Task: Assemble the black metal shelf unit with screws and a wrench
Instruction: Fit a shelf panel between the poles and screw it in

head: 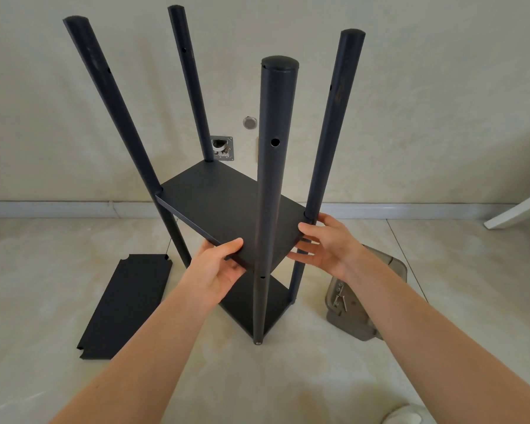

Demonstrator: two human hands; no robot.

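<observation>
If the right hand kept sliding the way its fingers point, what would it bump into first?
The right hand points left along the middle shelf edge, so it would probably meet the near pole first, though depth is unclear.

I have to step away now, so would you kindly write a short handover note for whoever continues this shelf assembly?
Left hand: grips the near edge of the middle shelf, thumb on top.
Right hand: holds the same shelf's right end, beside the right post.
Placement: four posts stand upright; the bottom shelf sits between them. A spare shelf panel lies on the floor to the left. The grey tray with the screws sits to the right.
Done: bottom shelf in, middle shelf set between posts.
Left: I see no screws at the middle shelf; level it, fasten it, then fit the spare panel.
</observation>
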